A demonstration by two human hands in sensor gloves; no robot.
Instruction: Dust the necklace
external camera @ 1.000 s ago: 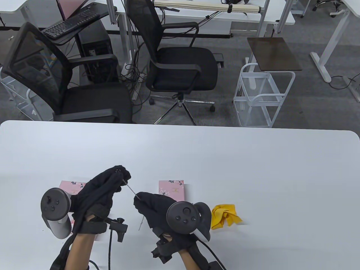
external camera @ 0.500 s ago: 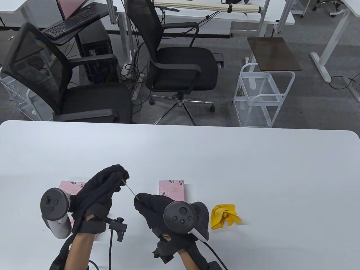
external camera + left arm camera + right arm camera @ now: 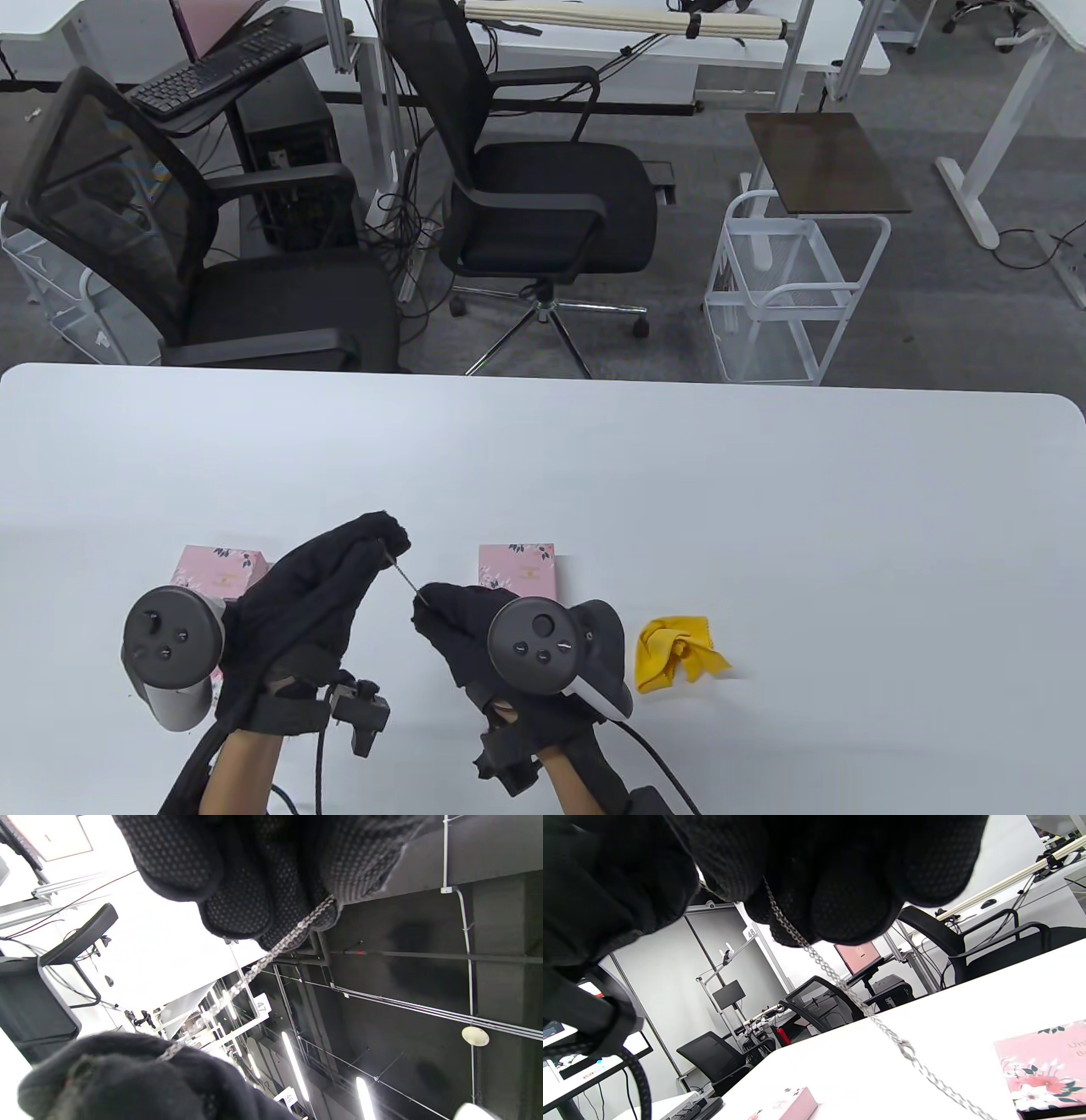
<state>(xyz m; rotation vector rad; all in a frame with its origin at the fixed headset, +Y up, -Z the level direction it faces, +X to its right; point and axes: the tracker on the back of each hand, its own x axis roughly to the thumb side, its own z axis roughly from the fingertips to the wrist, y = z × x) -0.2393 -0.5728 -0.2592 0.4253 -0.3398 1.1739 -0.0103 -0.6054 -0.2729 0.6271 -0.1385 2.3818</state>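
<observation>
Spanning both black-gloved hands above the table's near edge: thin silver chain necklace [image 3: 405,578]. Left hand [image 3: 318,586] and right hand [image 3: 462,615] each pinch it. Likely light, limp, snag-prone; grip by fingertips.

You can read hanging number signs: "47" [image 3: 261,1006] and "46" [image 3: 289,1097] in the left wrist view, "48" [image 3: 751,933] in the right wrist view. The pink box [image 3: 1043,1065] lettering is cut off.
</observation>
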